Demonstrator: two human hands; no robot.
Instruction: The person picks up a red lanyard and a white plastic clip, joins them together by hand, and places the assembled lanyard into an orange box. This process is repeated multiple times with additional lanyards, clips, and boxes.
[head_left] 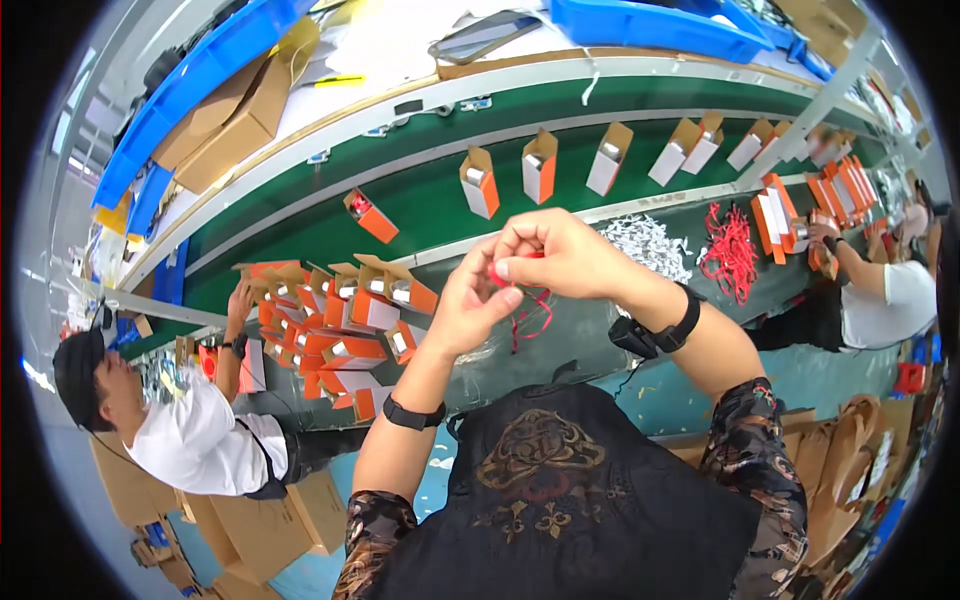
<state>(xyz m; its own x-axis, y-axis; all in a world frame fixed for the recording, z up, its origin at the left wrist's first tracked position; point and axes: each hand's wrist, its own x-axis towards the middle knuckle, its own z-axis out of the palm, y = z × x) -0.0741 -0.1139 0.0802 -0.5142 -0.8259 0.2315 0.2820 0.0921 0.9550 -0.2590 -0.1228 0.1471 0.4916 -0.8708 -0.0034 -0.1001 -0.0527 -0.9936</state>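
Observation:
My left hand [470,305] and my right hand [562,256] are together in front of me, both closed in a pinch. Between them is a red cord [546,318], with a loop of it dangling below the fingers. The exact spot where the fingertips meet is partly hidden. A tangled pile of similar red cords [731,255] lies on the worktop to the right of my hands. Beside that pile is a heap of small white pieces [645,243]. Past my hands, several open orange-and-white boxes [539,172] stand in a row on the green conveyor belt [440,150].
Many open boxes [335,310] crowd the worktop at left, where a co-worker [200,430] reaches in. Another co-worker [880,300] handles boxes at far right. Blue trays [660,25] sit on the shelf beyond the belt. Cardboard cartons [265,525] stand on the floor behind.

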